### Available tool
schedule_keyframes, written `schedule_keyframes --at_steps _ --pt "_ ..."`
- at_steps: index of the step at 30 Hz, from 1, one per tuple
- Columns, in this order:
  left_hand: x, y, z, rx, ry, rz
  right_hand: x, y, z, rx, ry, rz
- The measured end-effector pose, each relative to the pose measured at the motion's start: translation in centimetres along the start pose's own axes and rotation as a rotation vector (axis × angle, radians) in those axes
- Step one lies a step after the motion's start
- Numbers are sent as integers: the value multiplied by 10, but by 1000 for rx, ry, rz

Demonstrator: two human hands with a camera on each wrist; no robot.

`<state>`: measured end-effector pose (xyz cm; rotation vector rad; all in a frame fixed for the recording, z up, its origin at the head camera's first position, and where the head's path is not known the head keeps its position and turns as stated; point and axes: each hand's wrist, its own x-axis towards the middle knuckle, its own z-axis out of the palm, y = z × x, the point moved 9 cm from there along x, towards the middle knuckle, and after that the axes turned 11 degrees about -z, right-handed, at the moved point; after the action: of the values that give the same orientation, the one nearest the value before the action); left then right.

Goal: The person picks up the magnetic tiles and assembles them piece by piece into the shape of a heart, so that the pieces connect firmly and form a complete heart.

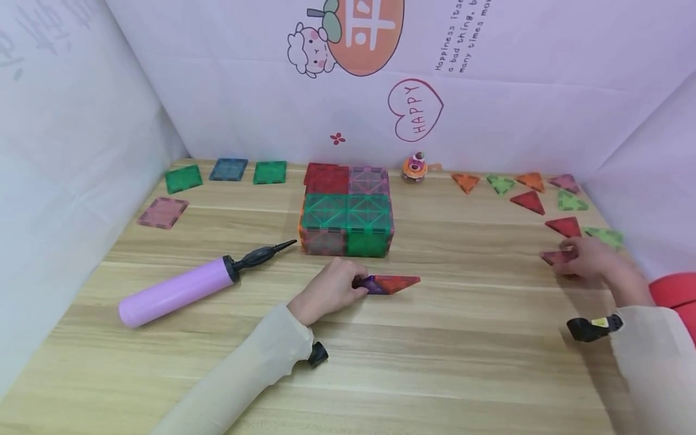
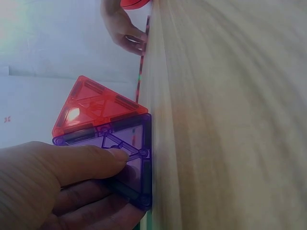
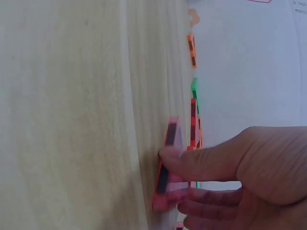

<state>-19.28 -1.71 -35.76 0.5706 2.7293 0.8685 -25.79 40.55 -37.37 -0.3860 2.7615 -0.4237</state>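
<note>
I have the left hand (image 1: 333, 291) near the middle of the tabletop (image 1: 408, 368), thumb and fingers pinching a purple triangle (image 2: 138, 132) joined edge to edge with a red triangle (image 2: 93, 105). Toward the left edge lies a lilac pump (image 1: 176, 293), its nozzle pointing at the box (image 1: 348, 211). By the right edge, my right hand (image 1: 592, 260) pinches a pink triangle (image 1: 553, 258). Beyond the left hand I see that box, built of coloured tiles. Loose triangles (image 1: 527, 202) lie toward the far right corner, four squares (image 1: 163, 212) toward the far left; a toy (image 1: 415, 167) stands by the far edge.
</note>
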Motion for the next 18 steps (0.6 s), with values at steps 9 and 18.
schedule_keyframes --at_steps 9,18 --pt "0 0 1 -7 -4 4 -7 -38 0 28 164 -36" --pt "0 1 0 -8 5 15 -5 -131 7 51 262 -219"
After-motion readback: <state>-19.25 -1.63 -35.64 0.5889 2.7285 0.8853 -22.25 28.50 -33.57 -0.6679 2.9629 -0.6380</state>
